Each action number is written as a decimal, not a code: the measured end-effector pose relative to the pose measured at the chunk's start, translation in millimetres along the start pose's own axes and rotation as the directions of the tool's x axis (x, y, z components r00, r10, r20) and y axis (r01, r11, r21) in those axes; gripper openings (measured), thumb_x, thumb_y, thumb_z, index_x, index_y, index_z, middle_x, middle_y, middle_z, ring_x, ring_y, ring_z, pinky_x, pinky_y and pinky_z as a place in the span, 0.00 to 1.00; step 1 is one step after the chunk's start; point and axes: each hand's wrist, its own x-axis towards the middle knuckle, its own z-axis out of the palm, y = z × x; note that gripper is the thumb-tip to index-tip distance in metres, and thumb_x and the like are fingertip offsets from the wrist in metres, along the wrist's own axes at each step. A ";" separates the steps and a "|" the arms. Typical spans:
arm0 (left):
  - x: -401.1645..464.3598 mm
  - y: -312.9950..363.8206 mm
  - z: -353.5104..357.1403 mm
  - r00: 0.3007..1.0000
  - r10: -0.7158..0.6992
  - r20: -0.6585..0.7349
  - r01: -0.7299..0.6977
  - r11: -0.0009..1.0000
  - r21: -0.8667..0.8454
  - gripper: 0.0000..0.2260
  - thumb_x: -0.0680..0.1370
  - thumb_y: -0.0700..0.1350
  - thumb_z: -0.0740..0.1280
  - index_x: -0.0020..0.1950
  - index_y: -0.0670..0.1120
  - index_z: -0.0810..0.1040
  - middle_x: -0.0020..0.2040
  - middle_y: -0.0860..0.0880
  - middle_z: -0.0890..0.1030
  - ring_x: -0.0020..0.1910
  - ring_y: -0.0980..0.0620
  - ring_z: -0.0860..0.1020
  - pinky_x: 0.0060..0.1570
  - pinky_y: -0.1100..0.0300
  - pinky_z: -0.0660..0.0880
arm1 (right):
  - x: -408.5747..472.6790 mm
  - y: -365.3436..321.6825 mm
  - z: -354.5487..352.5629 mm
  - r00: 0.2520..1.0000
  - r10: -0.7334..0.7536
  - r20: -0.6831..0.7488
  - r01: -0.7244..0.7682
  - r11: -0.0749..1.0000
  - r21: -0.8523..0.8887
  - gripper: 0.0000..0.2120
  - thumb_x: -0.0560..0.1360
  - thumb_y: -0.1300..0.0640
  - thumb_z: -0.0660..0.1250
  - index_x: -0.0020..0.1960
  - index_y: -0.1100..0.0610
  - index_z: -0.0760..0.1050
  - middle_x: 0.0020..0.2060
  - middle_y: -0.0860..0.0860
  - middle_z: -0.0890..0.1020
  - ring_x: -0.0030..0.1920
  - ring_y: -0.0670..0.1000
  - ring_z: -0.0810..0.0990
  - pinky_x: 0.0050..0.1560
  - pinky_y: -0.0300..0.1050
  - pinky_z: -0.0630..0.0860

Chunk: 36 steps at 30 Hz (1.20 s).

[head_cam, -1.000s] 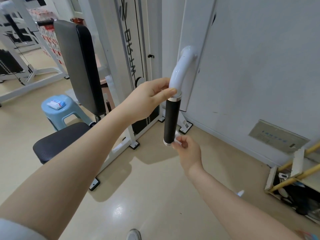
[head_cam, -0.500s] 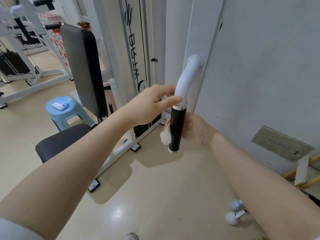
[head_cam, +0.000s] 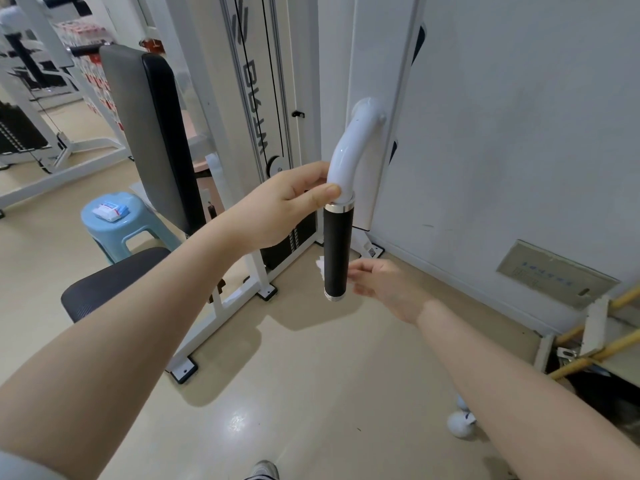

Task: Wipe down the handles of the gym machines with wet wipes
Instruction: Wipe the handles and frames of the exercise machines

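Note:
A machine handle hangs down in front of me: a curved white tube ending in a black grip with silver rings. My left hand grips the white tube just above the top ring, thumb across its front. My right hand sits behind the lower part of the black grip, its fingers reaching round the back. A small corner of the white wet wipe pokes out on the grip's left side; the remainder is hidden behind the grip.
The machine's black backrest and seat stand to the left, its white frame foot on the floor. A blue stool carries a wipe packet. A white dumbbell lies lower right, wooden poles by the wall.
My right hand with the wipe slid up from the grip's bottom end to its middle, then back down to the lower part. My left hand stays on the white tube.

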 end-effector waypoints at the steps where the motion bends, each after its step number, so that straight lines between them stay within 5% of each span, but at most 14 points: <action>1: 0.0 -0.7 -0.2 1.000 -0.003 -0.006 0.003 1.000 0.003 0.07 0.81 0.46 0.57 0.56 0.53 0.73 0.47 0.59 0.77 0.46 0.65 0.75 0.51 0.71 0.70 | -0.8 1.8 -0.6 1.000 0.021 -0.010 -0.022 0.998 -0.066 0.07 0.77 0.58 0.63 0.50 0.56 0.80 0.46 0.49 0.82 0.49 0.47 0.78 0.54 0.40 0.73; 4: -1.1 -0.3 0.0 1.000 -0.014 -0.023 0.015 1.000 0.008 0.06 0.81 0.46 0.57 0.53 0.54 0.72 0.43 0.60 0.76 0.41 0.67 0.73 0.46 0.74 0.69 | 0.5 -18.7 -1.0 0.999 -0.040 -0.012 0.038 0.989 -0.140 0.09 0.78 0.62 0.60 0.45 0.53 0.78 0.44 0.51 0.78 0.48 0.48 0.74 0.54 0.41 0.72; 7: -2.8 -1.1 1.3 0.999 -0.022 -0.045 0.023 1.000 0.011 0.06 0.81 0.46 0.57 0.54 0.54 0.71 0.43 0.61 0.75 0.41 0.68 0.73 0.45 0.75 0.68 | 0.5 -37.5 5.2 0.995 -0.100 0.015 0.098 0.991 0.095 0.07 0.79 0.63 0.58 0.47 0.57 0.75 0.45 0.54 0.77 0.48 0.50 0.77 0.59 0.44 0.75; 12: -2.9 4.7 6.8 0.994 -0.057 -0.097 0.059 0.998 0.017 0.13 0.78 0.51 0.57 0.58 0.46 0.72 0.48 0.47 0.77 0.46 0.51 0.75 0.50 0.56 0.73 | -1.2 -19.8 10.8 0.993 0.115 -0.026 -0.118 0.982 -0.150 0.07 0.78 0.62 0.60 0.46 0.57 0.76 0.46 0.55 0.81 0.49 0.52 0.79 0.61 0.49 0.74; 16: 2.1 9.6 10.9 0.968 -0.098 -0.230 0.088 0.995 -0.055 0.06 0.78 0.42 0.61 0.54 0.47 0.74 0.40 0.57 0.77 0.36 0.65 0.75 0.39 0.75 0.71 | -8.6 -42.7 9.8 0.997 -0.025 -0.078 0.041 0.976 0.214 0.08 0.78 0.64 0.61 0.43 0.56 0.76 0.39 0.51 0.81 0.40 0.47 0.81 0.52 0.42 0.78; 20: 6.5 11.0 10.3 0.966 -0.092 -0.243 0.088 0.996 -0.029 0.04 0.76 0.45 0.64 0.49 0.47 0.76 0.36 0.56 0.77 0.37 0.59 0.76 0.43 0.66 0.73 | -25.4 -38.5 25.2 0.990 -0.101 -0.101 0.104 0.994 0.026 0.07 0.77 0.62 0.63 0.51 0.57 0.79 0.46 0.51 0.81 0.49 0.48 0.79 0.63 0.48 0.73; 25: 7.7 10.5 10.2 0.970 -0.106 -0.219 0.098 0.994 -0.045 0.09 0.72 0.53 0.66 0.46 0.48 0.76 0.36 0.56 0.78 0.38 0.58 0.77 0.46 0.59 0.75 | -23.3 -74.7 28.3 0.906 -0.345 -0.245 0.414 0.842 0.345 0.11 0.78 0.67 0.58 0.52 0.59 0.78 0.45 0.54 0.82 0.51 0.54 0.79 0.60 0.49 0.75; 28: 9.5 9.6 9.4 0.931 -0.132 -0.340 0.136 0.991 -0.014 0.16 0.70 0.51 0.70 0.55 0.50 0.72 0.48 0.57 0.78 0.49 0.59 0.77 0.51 0.62 0.74 | -15.9 -59.8 40.8 0.937 -0.275 -0.216 0.315 0.931 0.184 0.11 0.79 0.62 0.59 0.53 0.59 0.79 0.46 0.53 0.82 0.50 0.52 0.81 0.57 0.45 0.76; 30: 12.0 8.8 5.9 0.904 -0.047 -0.425 0.079 0.995 0.059 0.32 0.68 0.47 0.73 0.67 0.50 0.62 0.62 0.56 0.68 0.59 0.56 0.70 0.56 0.65 0.69 | -9.9 -41.9 41.4 0.973 -0.152 -0.176 0.158 0.987 0.021 0.10 0.78 0.60 0.61 0.52 0.59 0.80 0.47 0.54 0.83 0.51 0.53 0.81 0.57 0.45 0.76; 32: 15.0 8.9 2.0 0.899 0.094 -0.427 -0.021 0.985 0.173 0.41 0.65 0.46 0.71 0.73 0.51 0.53 0.71 0.52 0.57 0.70 0.52 0.60 0.67 0.56 0.64 | -4.4 -37.6 34.2 0.985 -0.094 -0.144 0.072 0.987 -0.146 0.10 0.78 0.58 0.62 0.52 0.59 0.80 0.49 0.56 0.83 0.52 0.53 0.81 0.56 0.43 0.76; 36: 20.6 13.6 -6.3 0.891 0.313 -0.329 -0.130 0.869 0.477 0.37 0.65 0.45 0.64 0.74 0.51 0.58 0.77 0.47 0.48 0.72 0.51 0.55 0.66 0.59 0.53 | -0.9 -65.3 21.0 0.904 -0.148 -0.402 0.161 0.987 -0.002 0.08 0.78 0.60 0.61 0.46 0.55 0.79 0.38 0.51 0.80 0.38 0.48 0.77 0.40 0.33 0.75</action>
